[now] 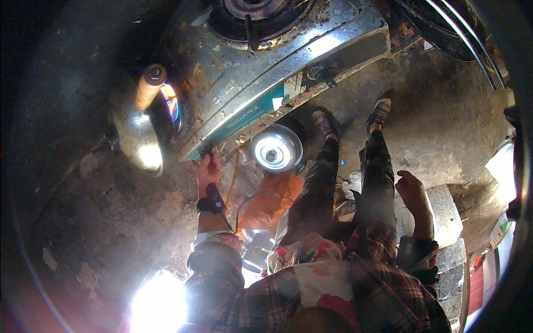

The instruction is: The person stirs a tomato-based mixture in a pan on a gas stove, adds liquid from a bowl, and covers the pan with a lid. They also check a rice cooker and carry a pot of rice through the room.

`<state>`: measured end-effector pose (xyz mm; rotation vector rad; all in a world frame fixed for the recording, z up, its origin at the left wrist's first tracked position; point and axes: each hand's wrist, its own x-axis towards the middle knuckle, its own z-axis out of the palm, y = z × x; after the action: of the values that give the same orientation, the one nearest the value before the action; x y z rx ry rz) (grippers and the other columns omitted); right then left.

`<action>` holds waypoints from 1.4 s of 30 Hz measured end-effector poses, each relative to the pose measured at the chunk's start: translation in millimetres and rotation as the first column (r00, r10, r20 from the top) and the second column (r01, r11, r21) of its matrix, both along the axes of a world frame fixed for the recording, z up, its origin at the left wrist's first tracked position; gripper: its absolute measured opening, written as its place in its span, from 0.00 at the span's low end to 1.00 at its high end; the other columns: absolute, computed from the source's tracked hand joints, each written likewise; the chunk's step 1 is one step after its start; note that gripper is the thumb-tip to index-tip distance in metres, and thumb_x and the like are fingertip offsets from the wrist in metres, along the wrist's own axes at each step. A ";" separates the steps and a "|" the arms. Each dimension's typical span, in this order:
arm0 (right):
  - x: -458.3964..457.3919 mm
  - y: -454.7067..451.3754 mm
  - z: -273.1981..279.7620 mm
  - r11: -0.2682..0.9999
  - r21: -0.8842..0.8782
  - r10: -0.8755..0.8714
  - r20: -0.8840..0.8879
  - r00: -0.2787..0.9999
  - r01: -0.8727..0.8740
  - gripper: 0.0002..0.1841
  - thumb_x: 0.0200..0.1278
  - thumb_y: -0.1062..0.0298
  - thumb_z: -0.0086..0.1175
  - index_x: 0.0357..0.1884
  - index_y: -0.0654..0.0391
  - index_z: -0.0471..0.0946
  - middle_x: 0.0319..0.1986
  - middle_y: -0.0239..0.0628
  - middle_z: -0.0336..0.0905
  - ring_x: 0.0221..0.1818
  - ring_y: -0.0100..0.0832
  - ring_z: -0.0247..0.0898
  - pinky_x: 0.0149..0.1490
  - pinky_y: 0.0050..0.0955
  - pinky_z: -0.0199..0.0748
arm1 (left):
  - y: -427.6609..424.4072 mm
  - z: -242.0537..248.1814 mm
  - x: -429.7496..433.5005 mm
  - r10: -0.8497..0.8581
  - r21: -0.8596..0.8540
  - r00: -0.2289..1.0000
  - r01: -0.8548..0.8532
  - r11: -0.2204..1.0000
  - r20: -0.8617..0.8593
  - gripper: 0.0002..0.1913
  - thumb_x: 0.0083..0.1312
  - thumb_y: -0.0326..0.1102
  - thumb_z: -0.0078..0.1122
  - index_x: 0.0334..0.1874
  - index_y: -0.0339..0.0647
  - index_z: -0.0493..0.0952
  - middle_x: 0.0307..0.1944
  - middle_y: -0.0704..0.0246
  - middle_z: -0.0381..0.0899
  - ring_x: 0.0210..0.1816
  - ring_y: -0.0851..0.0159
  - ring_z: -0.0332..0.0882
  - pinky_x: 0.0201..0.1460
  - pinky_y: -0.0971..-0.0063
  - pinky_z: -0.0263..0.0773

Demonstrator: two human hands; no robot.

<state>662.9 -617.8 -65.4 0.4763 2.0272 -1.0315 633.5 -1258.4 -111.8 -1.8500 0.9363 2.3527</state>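
Observation:
My left hand [209, 167] reaches up to the front left corner of a metal gas stove [245, 89]. Its fingers are closed around a dark control knob [205, 150], mostly covered by the fingertips. A second black knob [325, 76] sits farther right on the same front panel. My right hand [411, 187] hangs beside my right leg, holding nothing, its fingers loosely bent and apart. Below the stove's front edge stands a shiny metal pot with a lid [277, 147].
A round burner [254, 21] tops the stove. Left of it is metal cookware [137, 143] beside a wooden handle [150, 86]. An orange hose [232, 183] runs down near an orange bag [272, 195]. Pale blocks [447, 216] stand at right; a dark pan [445, 29] is upper right.

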 end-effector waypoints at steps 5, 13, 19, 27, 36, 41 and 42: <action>3.2 2.7 -6.6 0.999 -0.027 -0.023 0.010 1.000 0.023 0.17 0.54 0.77 0.52 0.48 0.61 0.72 0.34 0.45 0.77 0.35 0.34 0.75 0.41 0.30 0.72 | 10.1 7.9 -4.0 0.030 -0.064 0.999 -0.028 0.998 0.034 0.12 0.57 0.25 0.59 0.43 0.36 0.72 0.37 0.63 0.77 0.37 0.62 0.78 0.36 0.74 0.79; 5.5 1.9 -10.1 0.999 -0.040 -0.026 0.003 1.000 0.026 0.16 0.53 0.78 0.51 0.47 0.62 0.72 0.33 0.45 0.77 0.34 0.33 0.74 0.40 0.30 0.72 | 17.6 12.6 -7.7 -0.053 -0.180 0.998 0.060 0.982 0.045 0.12 0.56 0.23 0.59 0.42 0.35 0.71 0.35 0.63 0.77 0.37 0.62 0.78 0.36 0.74 0.80; 3.4 1.2 -7.7 0.998 -0.051 -0.049 0.011 0.999 0.049 0.17 0.52 0.78 0.51 0.47 0.62 0.72 0.31 0.43 0.77 0.34 0.32 0.73 0.39 0.29 0.72 | 16.8 11.3 -4.6 -0.104 -0.166 0.994 0.098 0.981 -0.028 0.11 0.54 0.21 0.59 0.39 0.35 0.72 0.35 0.65 0.77 0.36 0.61 0.78 0.38 0.74 0.80; 3.0 0.0 -7.0 0.989 -0.068 -0.122 0.138 0.983 0.132 0.19 0.51 0.79 0.52 0.49 0.62 0.71 0.32 0.38 0.76 0.36 0.27 0.71 0.43 0.27 0.70 | 18.3 10.5 -3.6 -0.065 -0.236 0.998 0.060 0.970 -0.012 0.10 0.55 0.19 0.58 0.38 0.36 0.73 0.36 0.67 0.77 0.39 0.64 0.77 0.45 0.73 0.78; 6.8 3.4 -9.9 0.993 -0.057 -0.095 0.117 0.989 0.102 0.19 0.50 0.79 0.54 0.48 0.61 0.72 0.34 0.38 0.76 0.35 0.29 0.72 0.42 0.28 0.71 | 22.3 11.3 -6.5 -0.101 -0.261 0.994 0.108 0.959 0.040 0.09 0.59 0.20 0.54 0.42 0.36 0.71 0.38 0.66 0.76 0.38 0.65 0.76 0.43 0.75 0.77; 8.6 5.2 -12.5 0.993 -0.059 -0.100 0.097 0.990 0.106 0.20 0.49 0.79 0.56 0.48 0.61 0.71 0.35 0.40 0.77 0.36 0.30 0.73 0.42 0.28 0.71 | 16.6 7.2 -4.5 -0.128 -0.276 0.991 0.133 0.952 0.036 0.08 0.59 0.20 0.53 0.40 0.36 0.71 0.36 0.66 0.75 0.37 0.64 0.75 0.42 0.74 0.77; 8.5 5.1 -12.8 0.991 -0.059 -0.115 0.097 0.989 0.121 0.20 0.49 0.79 0.56 0.48 0.61 0.71 0.35 0.40 0.77 0.36 0.30 0.73 0.42 0.28 0.72 | 15.6 6.2 -4.1 -0.137 -0.277 0.990 0.142 0.950 0.037 0.08 0.59 0.20 0.53 0.39 0.36 0.71 0.36 0.66 0.75 0.37 0.64 0.75 0.42 0.73 0.77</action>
<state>671.4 -612.6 -78.2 0.6045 1.8957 -1.1218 629.5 -1242.8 -105.6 -1.8139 1.4121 2.2137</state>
